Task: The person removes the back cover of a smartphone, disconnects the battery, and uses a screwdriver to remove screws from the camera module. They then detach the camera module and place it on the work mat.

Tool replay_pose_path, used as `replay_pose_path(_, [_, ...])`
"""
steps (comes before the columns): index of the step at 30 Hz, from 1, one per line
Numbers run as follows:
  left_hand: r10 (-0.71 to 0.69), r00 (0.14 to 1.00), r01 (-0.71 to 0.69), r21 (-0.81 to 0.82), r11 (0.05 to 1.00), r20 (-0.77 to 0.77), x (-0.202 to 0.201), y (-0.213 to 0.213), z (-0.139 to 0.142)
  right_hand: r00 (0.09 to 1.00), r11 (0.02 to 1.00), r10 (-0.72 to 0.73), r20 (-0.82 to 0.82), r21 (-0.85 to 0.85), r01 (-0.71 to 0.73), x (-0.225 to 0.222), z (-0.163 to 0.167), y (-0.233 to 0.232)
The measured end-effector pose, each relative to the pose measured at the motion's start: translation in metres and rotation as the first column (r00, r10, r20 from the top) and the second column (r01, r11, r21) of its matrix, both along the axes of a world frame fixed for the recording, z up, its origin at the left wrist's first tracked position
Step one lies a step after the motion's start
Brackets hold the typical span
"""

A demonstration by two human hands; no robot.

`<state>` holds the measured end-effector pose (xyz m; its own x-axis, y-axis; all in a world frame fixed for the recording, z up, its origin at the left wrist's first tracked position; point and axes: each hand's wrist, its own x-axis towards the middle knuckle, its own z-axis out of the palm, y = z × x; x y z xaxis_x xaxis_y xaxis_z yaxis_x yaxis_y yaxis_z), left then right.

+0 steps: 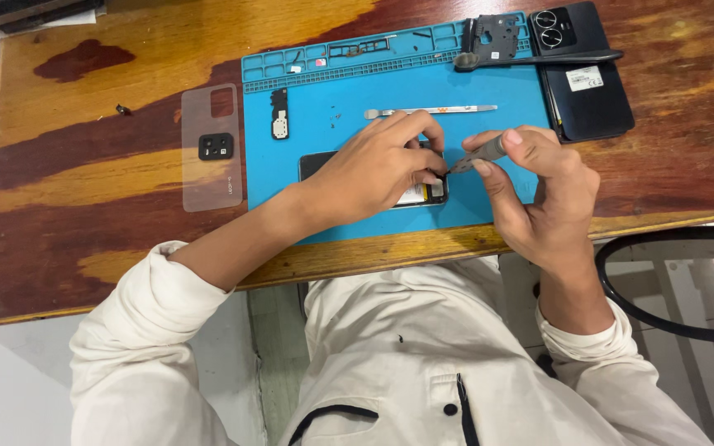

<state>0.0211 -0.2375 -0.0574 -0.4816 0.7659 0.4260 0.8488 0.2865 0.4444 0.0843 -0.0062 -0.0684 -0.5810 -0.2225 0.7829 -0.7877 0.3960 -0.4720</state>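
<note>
Head view, looking down. I see an opened phone (373,177) lying flat on the near middle of a blue work mat (489,91), its back removed so that pale inner parts show at its right end. My left hand (378,165) lies over the phone, fingers curled down onto it and pressing it to the mat, covering most of its body. My right hand (539,186) is just to the right, thumb and forefinger pinched shut around a slim grey tool (479,154), whose tip points left and meets the phone's right end beside the left fingertips. The two hands are close together, nearly touching over that end. Just beyond the hands a thin metal pry tool (431,110) lies across the mat, and farther left a small black and white part (279,114) rests on the mat. The mat's far edge carries small compartments; a dark inner cover plate (496,37) sits at their right end. To the far right a second dark phone (584,74) lies partly off the mat, with a long dark tool (539,59) across it. Left of the mat, on the wooden surface (84,190), lies a translucent back cover (211,149) with a dark camera block. Both forearms wear rolled cream sleeves (150,330).
</note>
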Motion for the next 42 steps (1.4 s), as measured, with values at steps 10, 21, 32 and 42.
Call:
replay_pose_path(10, [0.002,0.999,-0.003,0.014,1.000,0.032,0.000,-0.001,-0.001,1.000,1.000,0.018,0.018,-0.015,-0.018,-0.001,0.001,-0.001])
replay_pose_path(21, [-0.001,0.994,0.000,0.012,1.000,0.108,0.000,-0.001,-0.004,0.998,0.998,0.023,-0.060,0.066,-0.019,-0.002,0.012,-0.006])
replay_pose_path(32, [0.116,0.992,-0.120,-0.097,0.988,-0.049,0.010,0.005,-0.001,0.998,0.994,-0.037,0.051,0.103,0.031,-0.008,0.016,0.003])
replay_pose_path(42, [0.086,0.992,-0.082,-0.047,0.996,0.092,0.005,0.002,-0.009,0.987,0.988,0.111,0.116,0.094,-0.122,-0.011,0.024,-0.003])
